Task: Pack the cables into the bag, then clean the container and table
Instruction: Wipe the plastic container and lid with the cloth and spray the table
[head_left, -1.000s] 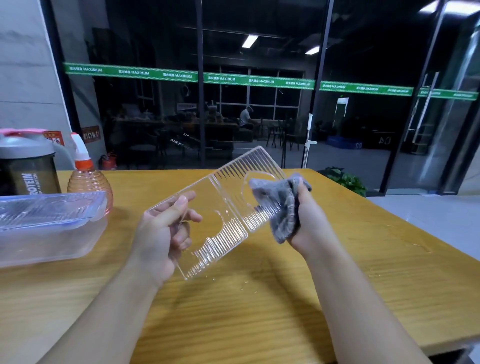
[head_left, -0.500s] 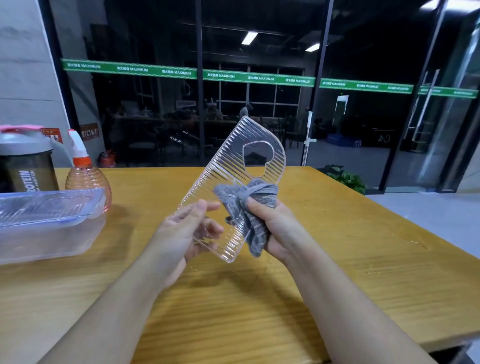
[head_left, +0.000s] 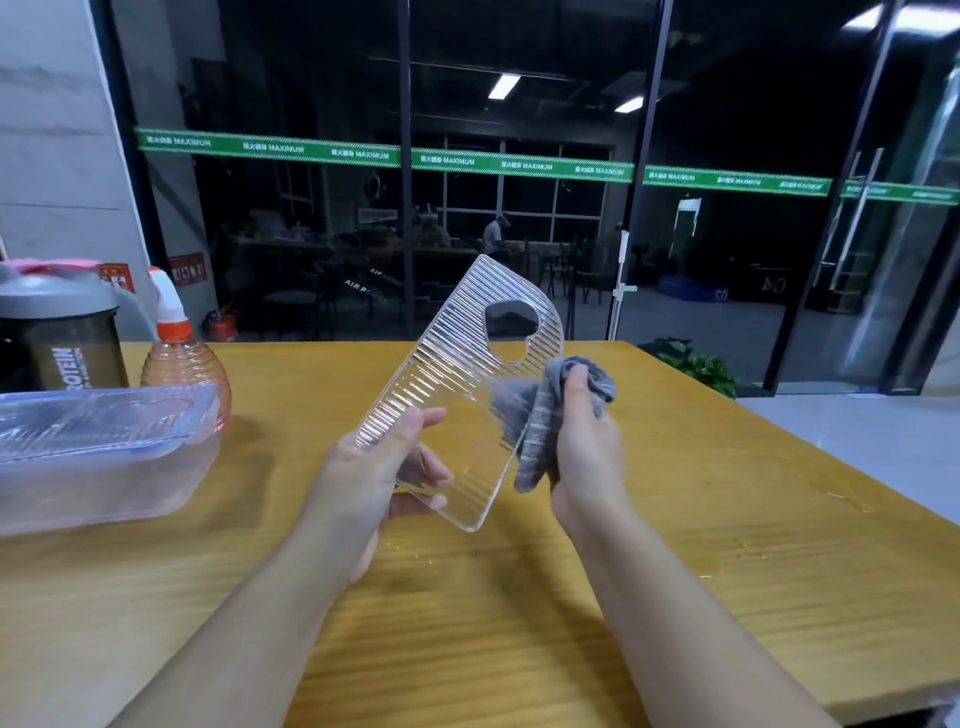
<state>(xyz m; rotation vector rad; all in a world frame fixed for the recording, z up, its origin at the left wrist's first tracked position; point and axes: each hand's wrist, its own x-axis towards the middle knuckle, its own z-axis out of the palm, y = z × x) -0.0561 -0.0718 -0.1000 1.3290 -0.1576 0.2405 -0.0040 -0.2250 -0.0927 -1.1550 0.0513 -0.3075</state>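
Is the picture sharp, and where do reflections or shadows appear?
Head view: mostly sharp, edges bent by the wide lens; ceiling lights reflect in the dark glass wall; the clear ribbed plastic panel glints; soft arm shadows fall on the yellow wooden table.

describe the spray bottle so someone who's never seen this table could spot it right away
Look at the far left corner of the wooden table. The spray bottle stands between the dark shaker cup and the clear container. Alone there, it has a ribbed peach body and an orange-and-white nozzle.

1. The left hand (head_left: 382, 467) is gripping the clear ribbed panel (head_left: 462, 395), thumb lying on its front.
2. The right hand (head_left: 582, 447) is clutching a grey cloth (head_left: 540, 415) against the panel's edge.
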